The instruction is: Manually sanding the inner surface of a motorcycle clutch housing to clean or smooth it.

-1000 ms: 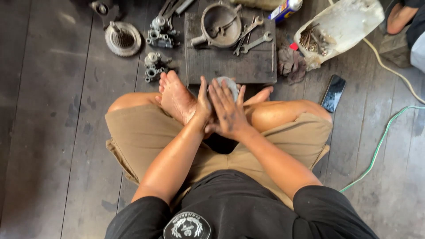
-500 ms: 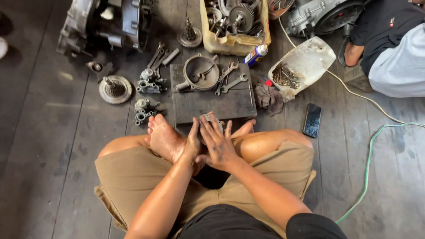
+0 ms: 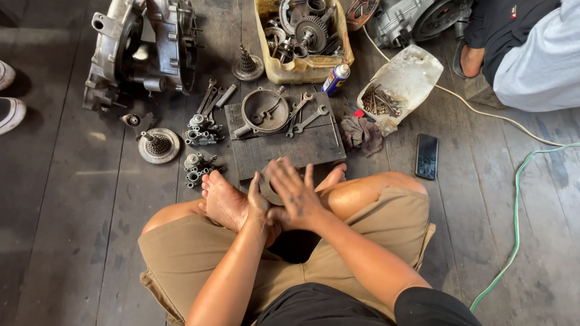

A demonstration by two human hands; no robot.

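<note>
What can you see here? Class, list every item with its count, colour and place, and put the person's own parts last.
engine casing: one, grey metal, top left on the floor
yellow tub: one, full of gears, top centre
spray can: one, blue and white, beside the tub
dark board: one, carrying a round cover and two spanners
cut plastic jug: one, whitish, holding small hardware
rag: one, dark, right of the board
phone: one, black, on the floor
green cable: one, right side
round metal part: one, grey, between the hands
left hand: under the part
right hand: fingers spread over it
</note>
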